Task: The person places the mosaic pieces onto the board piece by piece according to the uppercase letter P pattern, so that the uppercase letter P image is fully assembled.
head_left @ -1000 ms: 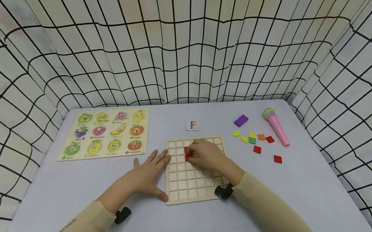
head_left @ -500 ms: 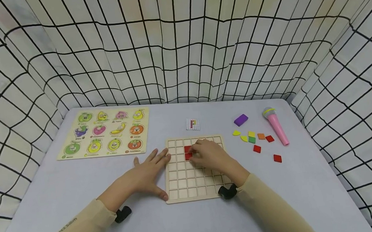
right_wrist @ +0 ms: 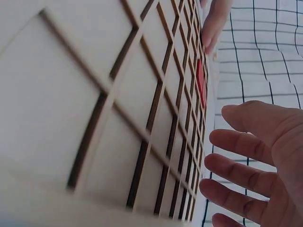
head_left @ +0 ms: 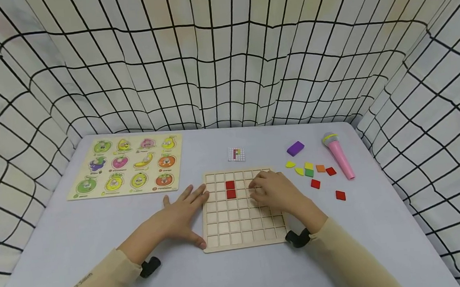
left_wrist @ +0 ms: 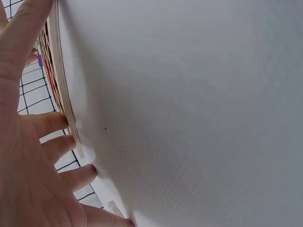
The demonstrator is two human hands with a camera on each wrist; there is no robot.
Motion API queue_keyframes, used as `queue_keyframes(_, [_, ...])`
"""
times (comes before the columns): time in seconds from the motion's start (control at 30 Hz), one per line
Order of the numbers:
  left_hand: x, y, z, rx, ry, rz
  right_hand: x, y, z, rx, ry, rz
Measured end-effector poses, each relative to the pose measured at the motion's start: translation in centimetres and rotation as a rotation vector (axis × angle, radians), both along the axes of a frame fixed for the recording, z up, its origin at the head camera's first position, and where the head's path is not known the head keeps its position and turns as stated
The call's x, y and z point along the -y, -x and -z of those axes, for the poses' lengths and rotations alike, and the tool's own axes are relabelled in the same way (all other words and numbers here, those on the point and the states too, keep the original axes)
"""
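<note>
A wooden grid board (head_left: pixel 234 227) lies on the white table, with two red square tiles (head_left: pixel 231 189) seated one above the other in its upper left part. My left hand (head_left: pixel 181 217) rests spread at the board's left edge, its fingertips and thumb touching the rim. Over the right side of the board hovers my right hand (head_left: pixel 278 191), fingers loosely bent and apart from the tiles. In the right wrist view nothing lies between the fingers (right_wrist: pixel 241 146) of that hand, and the red tiles (right_wrist: pixel 200 82) show beyond the grid bars.
Loose red tiles (head_left: pixel 315 184), an orange tile, a green tile and yellow pieces (head_left: pixel 299 171) lie to the right. Behind them are a purple block (head_left: pixel 295 148) and a pink microphone (head_left: pixel 339 157). A small pattern card (head_left: pixel 236 154) and a fruit puzzle board (head_left: pixel 124 166) lie farther back.
My right hand has let go of the red tile and moved right, uncovering both red tiles in the grid. The left hand has stayed at the board's edge.
</note>
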State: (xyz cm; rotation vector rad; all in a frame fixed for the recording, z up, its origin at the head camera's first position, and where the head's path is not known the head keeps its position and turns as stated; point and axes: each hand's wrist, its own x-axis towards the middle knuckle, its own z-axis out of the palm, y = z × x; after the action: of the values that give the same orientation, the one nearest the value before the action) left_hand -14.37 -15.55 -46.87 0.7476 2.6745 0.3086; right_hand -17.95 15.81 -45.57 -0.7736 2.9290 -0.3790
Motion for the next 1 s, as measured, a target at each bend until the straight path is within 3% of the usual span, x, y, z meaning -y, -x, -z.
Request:
queue_keyframes(0.6, [0.1,-0.2,-0.1,-0.003,-0.006,-0.009,-9.8,-1.0,0.3,-0.063,-0.036,0.157])
queue_keyframes(0.83, [0.0,0.0,0.0,0.008,-0.007,-0.009,-12.7,-1.5,0.8,-0.008,-0.046,0.258])
queue_keyframes(1.0, [0.0,0.0,0.0,0.007,-0.009,-0.006,-14.2,-2.0,0.8,0.05,-0.014,0.275])
